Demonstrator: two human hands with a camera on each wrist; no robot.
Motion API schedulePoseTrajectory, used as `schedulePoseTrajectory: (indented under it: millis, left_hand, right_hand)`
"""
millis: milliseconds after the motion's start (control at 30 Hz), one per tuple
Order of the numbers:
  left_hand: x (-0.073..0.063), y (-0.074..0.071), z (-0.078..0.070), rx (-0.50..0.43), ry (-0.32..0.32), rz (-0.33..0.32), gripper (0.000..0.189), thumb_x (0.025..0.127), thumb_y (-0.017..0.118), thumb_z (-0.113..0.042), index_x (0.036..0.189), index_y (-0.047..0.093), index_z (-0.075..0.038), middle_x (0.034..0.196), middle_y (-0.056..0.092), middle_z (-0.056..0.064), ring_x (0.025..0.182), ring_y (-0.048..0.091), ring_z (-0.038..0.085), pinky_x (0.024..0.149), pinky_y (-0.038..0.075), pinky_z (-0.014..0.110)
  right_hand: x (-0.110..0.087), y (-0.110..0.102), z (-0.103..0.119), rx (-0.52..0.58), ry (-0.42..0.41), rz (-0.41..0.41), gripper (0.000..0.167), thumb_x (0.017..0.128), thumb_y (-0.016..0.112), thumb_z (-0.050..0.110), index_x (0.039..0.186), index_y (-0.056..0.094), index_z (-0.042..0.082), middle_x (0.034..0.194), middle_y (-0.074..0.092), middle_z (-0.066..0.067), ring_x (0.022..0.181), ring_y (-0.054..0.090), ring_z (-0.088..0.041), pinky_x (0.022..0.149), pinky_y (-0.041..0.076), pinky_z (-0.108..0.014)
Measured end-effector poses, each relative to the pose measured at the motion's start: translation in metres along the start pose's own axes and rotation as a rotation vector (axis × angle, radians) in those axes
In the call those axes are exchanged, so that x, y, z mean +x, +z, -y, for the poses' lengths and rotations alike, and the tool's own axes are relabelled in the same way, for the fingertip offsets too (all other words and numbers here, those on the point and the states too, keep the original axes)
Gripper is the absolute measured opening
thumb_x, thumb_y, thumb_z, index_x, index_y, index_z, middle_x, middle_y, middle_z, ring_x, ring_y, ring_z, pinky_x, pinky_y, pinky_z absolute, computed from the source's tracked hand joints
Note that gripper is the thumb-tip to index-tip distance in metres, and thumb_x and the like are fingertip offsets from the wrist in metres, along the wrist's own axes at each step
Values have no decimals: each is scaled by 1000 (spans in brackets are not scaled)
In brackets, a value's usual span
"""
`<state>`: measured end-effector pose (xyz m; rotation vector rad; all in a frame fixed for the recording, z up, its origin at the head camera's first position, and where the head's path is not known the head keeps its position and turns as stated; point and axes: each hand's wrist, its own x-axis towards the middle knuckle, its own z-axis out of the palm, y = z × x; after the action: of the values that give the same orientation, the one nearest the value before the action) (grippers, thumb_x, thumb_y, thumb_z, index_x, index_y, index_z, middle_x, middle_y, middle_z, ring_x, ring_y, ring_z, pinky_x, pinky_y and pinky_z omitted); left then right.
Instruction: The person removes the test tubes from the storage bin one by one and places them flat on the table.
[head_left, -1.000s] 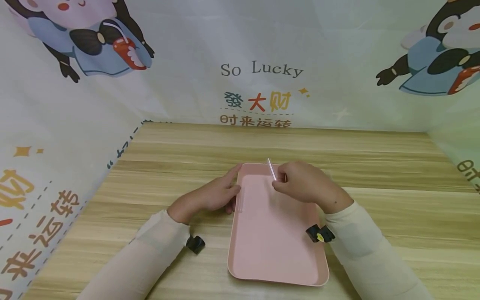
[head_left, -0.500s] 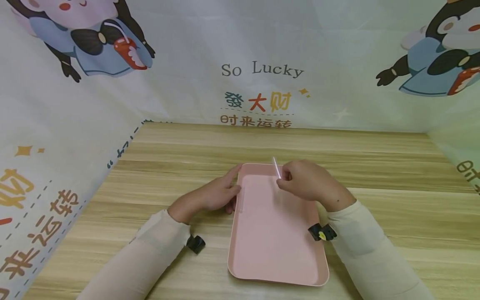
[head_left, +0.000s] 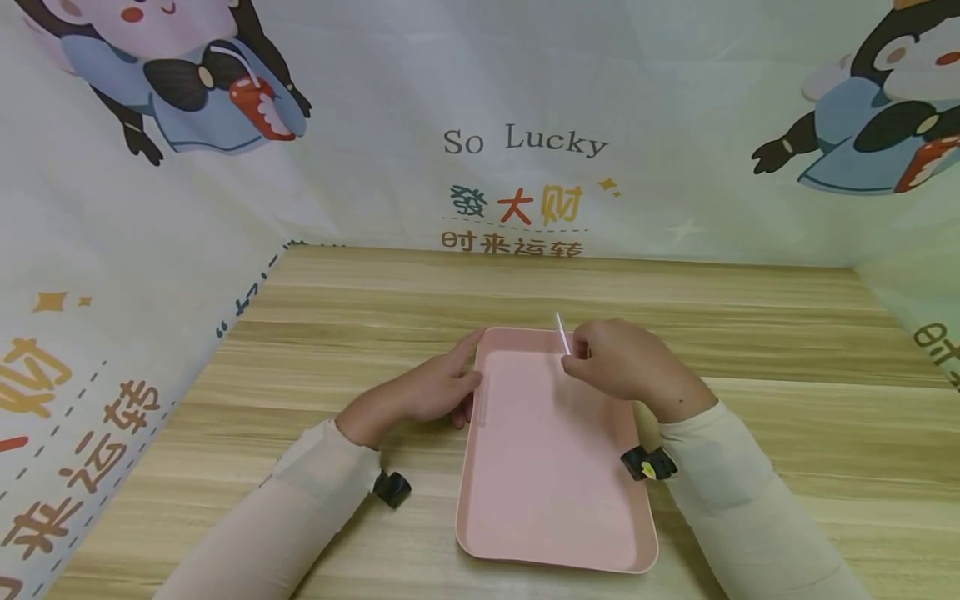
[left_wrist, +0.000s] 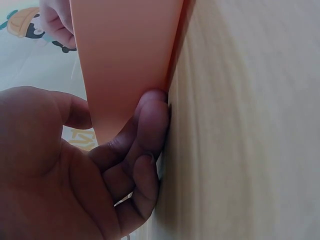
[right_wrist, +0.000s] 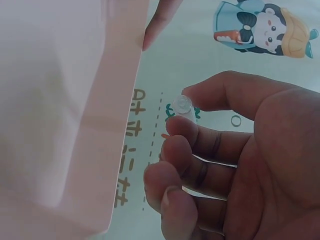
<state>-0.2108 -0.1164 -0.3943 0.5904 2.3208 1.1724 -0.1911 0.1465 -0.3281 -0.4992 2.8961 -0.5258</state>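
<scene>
A pink rectangular tray point(head_left: 555, 492) lies on the wooden table, its long side running away from me. At its left edge my left hand point(head_left: 427, 387) holds the rim; in the left wrist view the fingers point(left_wrist: 152, 122) bend against the tray's outer wall. My right hand point(head_left: 633, 367) pinches a thin clear tube point(head_left: 562, 332) between thumb and index finger, above the tray's far end. The tube's round end point(right_wrist: 182, 104) faces the camera in the right wrist view; its other end is hidden. A second thin clear tube point(head_left: 482, 408) lies along the tray's left inner side.
Light cloth point(head_left: 675, 100) printed with cartoon figures and lettering walls off the back and both sides. Wood-grain table point(head_left: 787, 333) surrounds the tray. A black camera mount point(head_left: 392, 489) sits at the left wrist, and another point(head_left: 648, 464) at the right.
My right hand has drifted a little to the right with the clear tube in its pinch. The left hand and the tray stay in place.
</scene>
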Motion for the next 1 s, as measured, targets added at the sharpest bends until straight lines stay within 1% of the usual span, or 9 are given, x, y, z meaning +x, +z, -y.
schedulePoseTrajectory:
  millis: [233, 367, 467, 600, 800, 1000]
  left_hand:
    - [0, 0, 0, -12, -2, -7, 69, 106, 38, -15, 162, -2, -16, 67, 63, 11, 54, 61, 18, 57, 56, 33]
    - [1, 1, 1, -19, -1, -2, 69, 106, 39, -16, 162, -2, -17, 67, 63, 11, 54, 60, 18, 57, 55, 33]
    - [1, 1, 1, -8, -13, -4, 69, 106, 39, -17, 163, -1, -19, 68, 64, 11, 54, 61, 18, 58, 54, 32]
    - [0, 0, 1, 3, -17, -4, 70, 106, 39, -18, 162, -2, -20, 69, 65, 11, 55, 61, 19, 58, 54, 32]
    - [0, 0, 1, 7, -10, -4, 70, 106, 39, -18, 162, -2, -19, 68, 65, 11, 55, 61, 18, 59, 54, 31]
    - [-1, -1, 1, 16, -15, -7, 70, 106, 39, -18, 162, -2, -20, 68, 65, 11, 55, 61, 19, 59, 54, 32]
  right_hand:
    - [-2, -5, -2, -6, 0, -19, 27, 93, 58, 25, 70, 53, 14, 62, 45, 3, 57, 43, -13, 54, 35, -28]
    - [-8, -5, -8, 1, -14, -39, 27, 94, 57, 25, 70, 52, 14, 63, 46, 3, 58, 43, -13, 55, 34, -29]
    - [-11, -4, -13, 14, -14, -53, 27, 94, 57, 25, 70, 52, 15, 62, 45, 3, 58, 42, -13, 55, 34, -29]
    - [-14, -5, -19, 35, -15, -57, 26, 94, 56, 25, 70, 51, 14, 62, 43, 4, 58, 42, -13, 56, 34, -29]
    - [-17, -8, -21, 43, -23, -70, 27, 94, 56, 24, 69, 49, 15, 60, 39, 5, 57, 39, -12, 56, 33, -28]
    - [-22, -11, -25, 47, -28, -57, 26, 95, 57, 25, 72, 54, 14, 62, 44, 4, 57, 42, -12, 56, 35, -28]
